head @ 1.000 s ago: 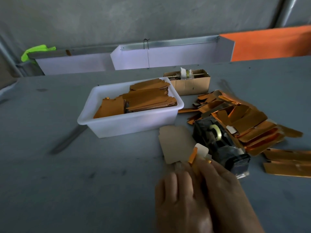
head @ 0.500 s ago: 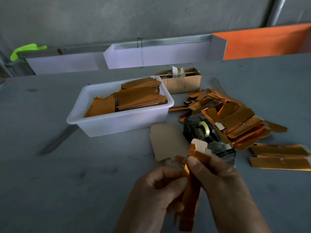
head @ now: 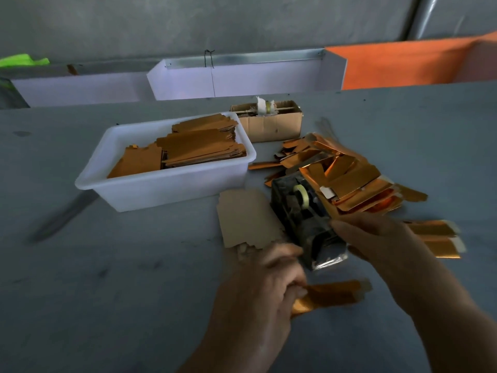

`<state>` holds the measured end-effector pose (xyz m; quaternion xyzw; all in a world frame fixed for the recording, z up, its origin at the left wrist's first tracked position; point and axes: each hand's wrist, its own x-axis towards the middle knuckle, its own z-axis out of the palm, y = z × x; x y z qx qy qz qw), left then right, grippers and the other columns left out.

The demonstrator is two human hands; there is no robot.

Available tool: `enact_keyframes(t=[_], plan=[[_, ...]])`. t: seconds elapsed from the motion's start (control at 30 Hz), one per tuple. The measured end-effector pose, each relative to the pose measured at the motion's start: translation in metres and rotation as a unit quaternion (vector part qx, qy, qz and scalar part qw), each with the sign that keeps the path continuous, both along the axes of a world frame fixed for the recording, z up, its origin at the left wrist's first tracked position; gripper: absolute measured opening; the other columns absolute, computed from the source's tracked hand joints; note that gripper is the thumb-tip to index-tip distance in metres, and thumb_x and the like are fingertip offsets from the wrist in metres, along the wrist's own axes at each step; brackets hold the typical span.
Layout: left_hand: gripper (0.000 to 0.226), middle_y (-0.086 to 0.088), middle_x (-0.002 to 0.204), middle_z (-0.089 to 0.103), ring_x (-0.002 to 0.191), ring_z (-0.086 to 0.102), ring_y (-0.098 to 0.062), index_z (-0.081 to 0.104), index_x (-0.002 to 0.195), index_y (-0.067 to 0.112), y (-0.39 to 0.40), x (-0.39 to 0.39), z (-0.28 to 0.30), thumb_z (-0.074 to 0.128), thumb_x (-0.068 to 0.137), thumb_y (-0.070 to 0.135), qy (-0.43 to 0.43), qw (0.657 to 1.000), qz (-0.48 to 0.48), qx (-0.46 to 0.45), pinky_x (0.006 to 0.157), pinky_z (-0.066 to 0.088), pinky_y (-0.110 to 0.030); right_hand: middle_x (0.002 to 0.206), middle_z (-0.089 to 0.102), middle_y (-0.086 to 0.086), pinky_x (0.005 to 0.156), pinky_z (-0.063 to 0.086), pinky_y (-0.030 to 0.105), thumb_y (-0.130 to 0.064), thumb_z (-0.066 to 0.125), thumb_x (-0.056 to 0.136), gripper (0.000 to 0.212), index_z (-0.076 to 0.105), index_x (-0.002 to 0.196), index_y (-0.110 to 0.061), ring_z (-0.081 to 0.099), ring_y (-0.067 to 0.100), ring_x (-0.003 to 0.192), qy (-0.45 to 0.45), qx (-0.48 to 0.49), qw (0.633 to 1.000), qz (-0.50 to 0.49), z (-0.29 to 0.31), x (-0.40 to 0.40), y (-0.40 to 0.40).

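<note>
Left hand [head: 265, 285]: fingers curled, pinching one end of 1 gold foil carton [head: 332, 294]. The carton lies flat and low over the grey table [head: 107, 278], pointing right, in front of the tape dispenser [head: 301, 224] and apart from it.

Right hand [head: 376, 238]: at the near right side of the dispenser, fingertips against its body. Motion blur there, so I can't tell whether it grips or only touches. It holds no carton.

Counts:
- 1 tape dispenser, black, with 1 yellowish tape roll [head: 300, 191] on it.
- 1 flat brown card blank [head: 247, 219] on the table, touching the dispenser's left side.
- 1 white plastic tub [head: 166, 187] left of the dispenser, brown blanks inside in what looks like 3 batches: two stacks, one batch leaning at the left end.
- 1 small cardboard box [head: 270, 127] behind the tub's right corner.
- 1 loose pile of gold cartons [head: 347, 181] right of the dispenser, overlapping it; too jumbled to count.
- 2 more gold cartons [head: 437, 239] side by side just past the right hand.
</note>
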<state>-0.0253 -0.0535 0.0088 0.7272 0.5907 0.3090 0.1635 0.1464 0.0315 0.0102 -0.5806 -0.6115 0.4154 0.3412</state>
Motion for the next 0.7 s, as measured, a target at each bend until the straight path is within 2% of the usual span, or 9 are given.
enact_keyframes(t=[0.03,0.1,0.2,0.33,0.5,0.57,0.7], plan=[[0.006,0.035,0.136,0.041,0.114,0.047,0.004,0.062,0.090,0.026,0.002,0.002,-0.001,0.058,0.092,0.030,0.024,1.000,-0.011,-0.002,0.081,0.035,-0.012,0.080,0.069,-0.003,0.073,0.051,0.032,-0.029,0.063,0.086,0.009,0.070,0.089,-0.025,0.064,0.015,0.082,0.000,-0.016,1.000,0.008,-0.002,0.000,0.002],[0.006,0.038,0.142,0.035,0.115,0.048,0.001,0.061,0.089,0.026,0.007,0.005,-0.002,0.058,0.093,0.029,0.048,0.999,-0.019,0.007,0.076,0.030,-0.009,0.079,0.069,-0.008,0.067,0.046,0.025,-0.032,0.065,0.085,0.007,0.069,0.088,-0.029,0.063,0.008,0.081,-0.009,-0.006,1.000,0.006,-0.006,0.000,0.007],[0.006,0.031,0.142,0.043,0.113,0.056,-0.001,0.063,0.085,0.024,0.013,0.006,-0.002,0.062,0.090,0.023,0.068,0.997,-0.042,0.020,0.078,0.033,-0.012,0.082,0.067,-0.009,0.062,0.041,0.020,-0.034,0.065,0.084,0.008,0.068,0.090,-0.030,0.061,0.006,0.081,-0.036,-0.004,0.999,0.002,-0.008,-0.001,0.012],[0.005,0.023,0.137,0.053,0.107,0.063,-0.009,0.066,0.085,0.021,0.020,0.008,0.002,0.064,0.088,0.018,0.082,0.994,-0.070,0.023,0.080,0.051,-0.024,0.080,0.067,-0.002,0.063,0.041,0.025,-0.032,0.065,0.085,0.010,0.069,0.085,-0.023,0.061,0.013,0.079,-0.059,-0.024,0.998,0.022,-0.006,-0.004,0.016],[0.011,0.014,0.121,0.066,0.091,0.068,-0.013,0.069,0.081,0.018,0.023,0.011,0.002,0.075,0.077,0.010,0.121,0.989,-0.077,0.024,0.065,0.057,-0.030,0.079,0.064,0.000,0.059,0.034,0.023,-0.025,0.064,0.087,0.008,0.067,0.082,-0.020,0.056,0.012,0.076,-0.053,-0.049,0.997,0.031,0.000,-0.006,0.021],[0.020,0.012,0.122,0.066,0.089,0.069,-0.013,0.071,0.086,0.018,0.021,0.013,0.002,0.078,0.072,0.005,0.146,0.986,-0.076,0.021,0.063,0.058,-0.031,0.082,0.066,0.002,0.061,0.037,0.024,-0.023,0.063,0.087,0.008,0.068,0.083,-0.018,0.059,0.015,0.079,-0.035,-0.041,0.998,0.023,-0.002,-0.008,0.021],[0.028,0.011,0.141,0.053,0.104,0.065,-0.016,0.069,0.106,0.015,0.019,0.017,-0.004,0.070,0.081,0.003,0.162,0.984,-0.076,0.012,0.075,0.059,-0.033,0.079,0.070,0.001,0.068,0.044,0.025,-0.022,0.061,0.088,0.012,0.071,0.082,-0.020,0.065,0.016,0.080,0.077,-0.050,0.996,-0.007,-0.006,-0.010,0.013]])
